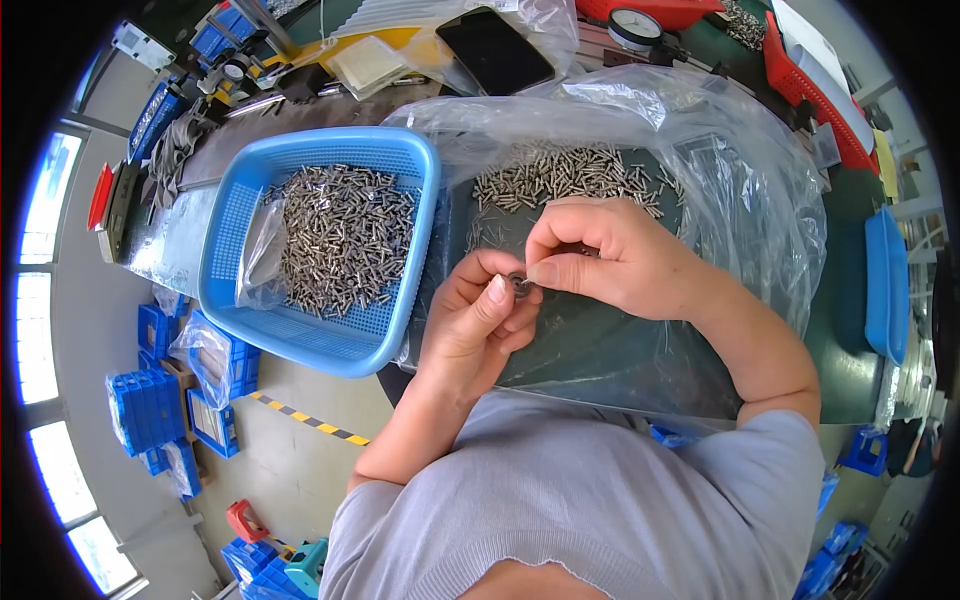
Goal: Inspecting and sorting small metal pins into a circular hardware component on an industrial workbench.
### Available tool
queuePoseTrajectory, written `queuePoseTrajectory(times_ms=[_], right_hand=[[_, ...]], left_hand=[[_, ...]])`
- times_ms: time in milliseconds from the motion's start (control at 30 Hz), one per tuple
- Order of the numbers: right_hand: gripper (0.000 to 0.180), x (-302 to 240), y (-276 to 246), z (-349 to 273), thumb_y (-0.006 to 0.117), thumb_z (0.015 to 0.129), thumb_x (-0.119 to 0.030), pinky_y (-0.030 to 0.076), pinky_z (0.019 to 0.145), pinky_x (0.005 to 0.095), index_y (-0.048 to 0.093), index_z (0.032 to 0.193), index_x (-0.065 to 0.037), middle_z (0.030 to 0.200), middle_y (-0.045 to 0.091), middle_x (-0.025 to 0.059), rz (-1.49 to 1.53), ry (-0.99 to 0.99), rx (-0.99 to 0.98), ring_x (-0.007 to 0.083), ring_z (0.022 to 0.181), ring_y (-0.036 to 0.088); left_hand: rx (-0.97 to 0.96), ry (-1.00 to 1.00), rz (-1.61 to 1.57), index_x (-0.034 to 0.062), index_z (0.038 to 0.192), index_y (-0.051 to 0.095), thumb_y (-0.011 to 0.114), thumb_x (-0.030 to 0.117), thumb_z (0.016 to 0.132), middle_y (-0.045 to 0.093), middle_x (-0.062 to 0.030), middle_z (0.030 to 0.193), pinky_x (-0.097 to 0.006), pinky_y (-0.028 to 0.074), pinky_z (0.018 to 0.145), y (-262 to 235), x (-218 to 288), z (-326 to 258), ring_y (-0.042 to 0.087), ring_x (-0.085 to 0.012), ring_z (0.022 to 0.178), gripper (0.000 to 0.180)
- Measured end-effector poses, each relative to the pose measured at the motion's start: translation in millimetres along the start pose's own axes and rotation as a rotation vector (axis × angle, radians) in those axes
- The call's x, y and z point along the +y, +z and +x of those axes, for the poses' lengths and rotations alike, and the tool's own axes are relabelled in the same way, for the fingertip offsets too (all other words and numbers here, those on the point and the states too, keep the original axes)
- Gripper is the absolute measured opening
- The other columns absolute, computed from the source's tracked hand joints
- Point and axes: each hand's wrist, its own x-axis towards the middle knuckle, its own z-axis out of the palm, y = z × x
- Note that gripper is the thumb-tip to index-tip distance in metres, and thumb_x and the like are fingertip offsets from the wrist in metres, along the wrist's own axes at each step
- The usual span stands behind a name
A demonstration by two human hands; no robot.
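My left hand (470, 325) is closed, holding a small dark round ring-shaped part (519, 286) between thumb and fingers. My right hand (625, 255) pinches with thumb and index finger right at that part. Something thin and metallic, perhaps a pin, shows at its fingertips, too small to make out fully. Just beyond the hands, a heap of small metal pins (570, 175) lies on clear plastic sheeting (740, 190). To the left, a blue plastic basket (300, 348) holds many more metal pins (345, 235) and a crumpled clear bag (262, 255).
At the back lie a black phone (495, 50) and a small pale packet (368, 66). A dial gauge (635, 28) stands near a red basket (820, 95). At the right edge is a blue tray (885, 285). Blue crates (150, 410) stack on the floor, left.
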Motion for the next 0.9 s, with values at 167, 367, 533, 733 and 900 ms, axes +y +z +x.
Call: queuePoseTrajectory(times_ms=[167,367,533,733,900], right_hand=[[0.012,4.0,5.3,-1.1,0.066,0.081,-0.013,0.044,0.065,0.0292,0.061,0.085,-0.003,0.077,0.058,0.0055,-0.107,-0.109,0.042,0.0185,0.072,0.056],[0.012,6.5,9.1,-1.6,0.068,0.079,-0.012,0.044,0.065,0.0311,0.061,0.083,-0.003,0.076,0.057,0.0063,-0.169,-0.21,0.083,0.0209,0.072,0.056],[0.013,5.8,9.4,-2.0,0.068,0.078,-0.011,0.045,0.066,0.0312,0.059,0.082,-0.003,0.077,0.057,0.0064,-0.182,-0.233,0.094,0.0212,0.073,0.056],[0.018,14.0,14.9,3.1,0.073,0.074,-0.01,0.046,0.073,0.0318,0.06,0.085,-0.005,0.087,0.057,0.005,-0.103,-0.283,0.067,0.0219,0.083,0.057],[0.021,16.9,14.5,4.2,0.076,0.071,-0.011,0.046,0.073,0.0337,0.061,0.086,-0.008,0.087,0.057,0.0048,-0.218,-0.423,0.182,0.023,0.087,0.056]], left_hand=[[0.004,-0.011,-0.001,0.0089,0.103,0.055,0.065,0.028,0.087,0.057,-0.0061,0.085,-0.018,0.032,0.049,0.3,0.2,0.6,0.04,-0.0073,0.061,0.027],[-0.022,-0.012,-0.005,0.0083,0.101,0.056,0.066,0.025,0.087,0.055,-0.0032,0.08,-0.019,0.03,0.048,0.2,0.7,0.7,0.037,-0.0067,0.058,0.024],[-0.02,-0.017,0.001,0.0089,0.099,0.057,0.066,0.025,0.087,0.051,0.0006,0.076,-0.019,0.027,0.047,0.5,1.0,1.0,0.035,-0.0064,0.056,0.022],[-0.089,-0.049,0.031,0.0102,0.095,0.058,0.068,0.03,0.085,0.049,0.0019,0.074,-0.019,0.025,0.045,0.1,3.0,1.5,0.035,-0.0064,0.055,0.024],[-0.034,-0.064,0.006,0.0094,0.096,0.056,0.065,0.033,0.087,0.051,0.0004,0.075,-0.02,0.028,0.047,2.9,1.2,1.8,0.04,-0.0076,0.057,0.027]])
